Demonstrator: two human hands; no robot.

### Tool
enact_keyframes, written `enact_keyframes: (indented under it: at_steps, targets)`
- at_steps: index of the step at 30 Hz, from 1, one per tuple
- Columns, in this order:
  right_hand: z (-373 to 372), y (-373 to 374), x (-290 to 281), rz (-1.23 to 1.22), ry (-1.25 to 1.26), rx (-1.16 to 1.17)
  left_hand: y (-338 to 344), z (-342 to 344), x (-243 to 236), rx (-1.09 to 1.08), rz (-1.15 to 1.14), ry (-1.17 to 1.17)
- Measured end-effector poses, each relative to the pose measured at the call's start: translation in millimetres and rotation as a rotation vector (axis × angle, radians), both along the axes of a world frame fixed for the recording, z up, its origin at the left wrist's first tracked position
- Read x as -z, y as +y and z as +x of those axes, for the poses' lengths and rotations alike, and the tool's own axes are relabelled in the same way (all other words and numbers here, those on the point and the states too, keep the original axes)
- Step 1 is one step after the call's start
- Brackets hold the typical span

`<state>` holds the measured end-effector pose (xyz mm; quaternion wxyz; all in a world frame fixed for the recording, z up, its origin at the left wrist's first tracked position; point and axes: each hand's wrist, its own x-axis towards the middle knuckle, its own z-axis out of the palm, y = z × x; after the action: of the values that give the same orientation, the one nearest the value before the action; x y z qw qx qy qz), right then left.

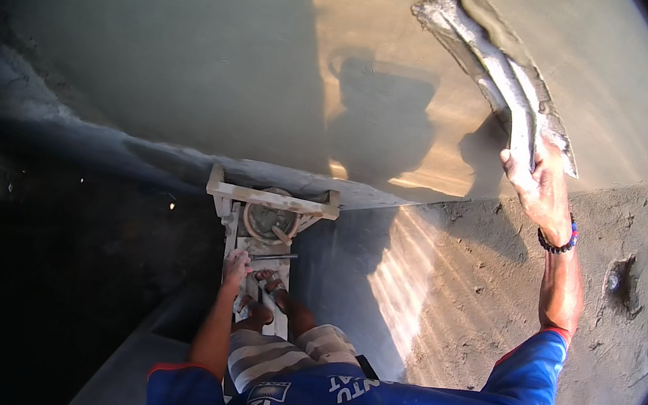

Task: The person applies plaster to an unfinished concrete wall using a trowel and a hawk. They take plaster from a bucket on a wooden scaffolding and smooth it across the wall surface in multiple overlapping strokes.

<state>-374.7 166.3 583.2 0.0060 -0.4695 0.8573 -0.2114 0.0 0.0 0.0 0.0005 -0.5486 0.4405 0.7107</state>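
My right hand (542, 193) grips a long metal trowel (491, 57), coated in grey mortar, held high at the right against or close to the smooth grey plastered wall (173, 46); whether it touches cannot be told. Lower down near the middle, my left hand (237, 265) is closed on a slim dark tool (273, 256) lying crosswise over a pale plank. Just beyond it sits a round bucket (246, 227) holding wet grey mix and what looks like a small implement.
My sandalled feet (270, 281) stand on a narrow wooden scaffold (244, 194) with a crossbar. A dark drop lies at the left. Rough grey wall (472, 318) with a hole (621, 284) rises at the right, partly sunlit.
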Motion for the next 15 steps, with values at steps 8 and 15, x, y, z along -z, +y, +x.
enact_keyframes:
  at_steps: [8,15]
  targets:
    - [26,71,207,0.210,0.218,-0.089,27,23,-12,0.064,0.027,-0.033]
    - [-7,103,478,0.428,0.159,-0.057,28,63,-17,0.093,0.018,-0.118]
